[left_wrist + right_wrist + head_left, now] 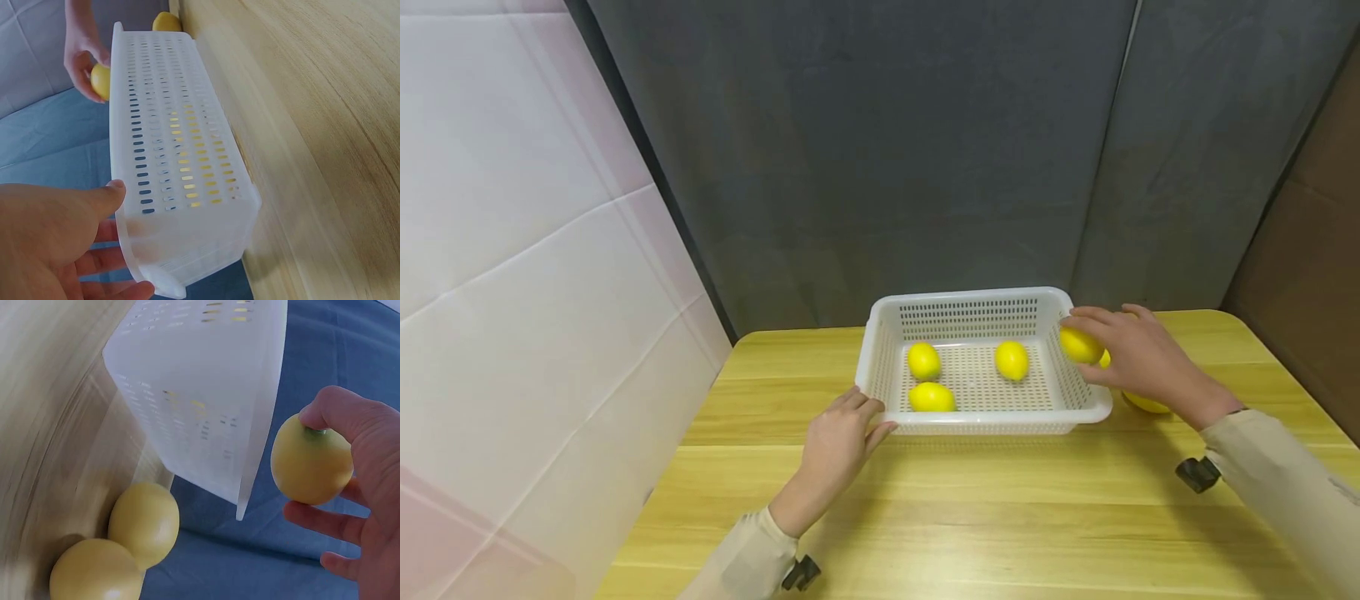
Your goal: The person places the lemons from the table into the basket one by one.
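A white plastic basket point(992, 419) with slotted walls stands on the table. Three yellow lemons lie on its floor: two at the left, one behind the other point(923, 362) point(932, 397), and a third lemon point(1012, 360) right of the middle. At the front left corner, my left hand point(838, 437) grips the rim, thumb on the long side and fingers around the short end. My right hand point(1138, 350) pinches another lemon point(312, 462) between thumb and fingers, at rim height by the basket's right end. In the right wrist view, its green-tinged end faces the thumb.
Two more lemons point(145, 524) point(95, 572) lie close together on the wooden table point(970, 517), right of the basket and partly hidden by my right hand in the head view. A dark grey curtain point(887, 167) hangs behind; a white panel point(535, 250) rises at the left.
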{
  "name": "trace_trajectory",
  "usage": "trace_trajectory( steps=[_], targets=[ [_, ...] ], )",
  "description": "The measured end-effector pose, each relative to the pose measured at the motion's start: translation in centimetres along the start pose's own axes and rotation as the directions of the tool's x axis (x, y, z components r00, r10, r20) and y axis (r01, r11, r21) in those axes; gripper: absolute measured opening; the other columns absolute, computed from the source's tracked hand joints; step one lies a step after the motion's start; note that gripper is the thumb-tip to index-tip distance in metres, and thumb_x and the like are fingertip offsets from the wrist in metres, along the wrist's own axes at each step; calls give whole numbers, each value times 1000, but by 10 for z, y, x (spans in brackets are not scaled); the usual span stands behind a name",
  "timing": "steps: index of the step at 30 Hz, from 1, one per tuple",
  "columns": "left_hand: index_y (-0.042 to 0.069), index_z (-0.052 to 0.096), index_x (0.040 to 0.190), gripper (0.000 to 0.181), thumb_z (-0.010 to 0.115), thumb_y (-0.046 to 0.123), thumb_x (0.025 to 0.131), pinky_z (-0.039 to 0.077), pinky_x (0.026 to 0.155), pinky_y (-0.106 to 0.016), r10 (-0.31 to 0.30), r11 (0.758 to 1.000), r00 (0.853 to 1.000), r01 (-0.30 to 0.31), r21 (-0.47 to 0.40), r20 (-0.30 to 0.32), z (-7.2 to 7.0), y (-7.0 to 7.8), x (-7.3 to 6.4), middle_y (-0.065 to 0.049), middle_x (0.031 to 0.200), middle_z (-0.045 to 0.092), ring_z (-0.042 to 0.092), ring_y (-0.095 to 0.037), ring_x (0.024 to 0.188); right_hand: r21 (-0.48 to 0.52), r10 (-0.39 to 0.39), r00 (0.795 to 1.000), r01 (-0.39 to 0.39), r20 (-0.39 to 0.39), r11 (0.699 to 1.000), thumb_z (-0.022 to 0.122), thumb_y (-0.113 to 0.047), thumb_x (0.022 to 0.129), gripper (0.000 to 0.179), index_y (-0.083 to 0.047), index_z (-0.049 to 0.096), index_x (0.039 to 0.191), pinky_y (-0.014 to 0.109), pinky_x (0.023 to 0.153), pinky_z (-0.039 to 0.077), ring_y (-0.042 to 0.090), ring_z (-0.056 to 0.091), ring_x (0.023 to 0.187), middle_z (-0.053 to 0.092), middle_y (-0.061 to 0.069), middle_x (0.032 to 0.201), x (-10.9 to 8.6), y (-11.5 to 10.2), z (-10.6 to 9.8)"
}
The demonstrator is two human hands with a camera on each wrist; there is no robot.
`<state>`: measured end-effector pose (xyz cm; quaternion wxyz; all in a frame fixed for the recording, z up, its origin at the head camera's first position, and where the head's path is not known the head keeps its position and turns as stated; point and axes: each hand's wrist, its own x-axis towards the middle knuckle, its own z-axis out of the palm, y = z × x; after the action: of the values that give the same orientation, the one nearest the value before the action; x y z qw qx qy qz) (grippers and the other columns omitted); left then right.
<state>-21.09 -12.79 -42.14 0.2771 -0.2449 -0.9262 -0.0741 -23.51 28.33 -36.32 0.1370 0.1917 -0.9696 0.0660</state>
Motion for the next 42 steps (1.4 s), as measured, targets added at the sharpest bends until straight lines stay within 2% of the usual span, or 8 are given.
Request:
trace_trajectory(
  steps=[14,28,35,42],
  targets=[
    [17,72,94,30,76,43,83,61,70,-37,3,1000,1000,-3,-6,-13,1,0,0,1,92,73,71,-22,102,6,-80,996,80,-50,997,79,-29,80,61,-13,59,135,65,109,30,34,65,116,59,14,140,15,-12,11],
    [16,73,95,30,77,43,82,61,69,-38,5,1000,1000,-5,-4,-19,1,0,-1,0,94,74,72,-22,99,33,-109,994,110,-31,993,80,-32,80,58,-14,62,132,60,107,36,31,62,120,61,10,138,27,-23,17],
    [16,73,96,30,77,43,83,61,73,-38,4,1000,1000,-4,4,-14,1,0,0,0,95,74,72,-22,102,43,-125,991,127,-38,991,81,-32,79,58,-16,62,132,60,105,37,30,61,122,62,9,138,31,-30,17],
    [17,73,96,30,77,44,83,61,71,-38,3,1000,1000,-3,12,-14,2,1,0,1,97,74,71,-22,103,44,-126,992,127,-18,991,80,-32,80,58,-17,62,133,59,104,37,31,61,123,62,9,138,33,-32,18]
  ],
)
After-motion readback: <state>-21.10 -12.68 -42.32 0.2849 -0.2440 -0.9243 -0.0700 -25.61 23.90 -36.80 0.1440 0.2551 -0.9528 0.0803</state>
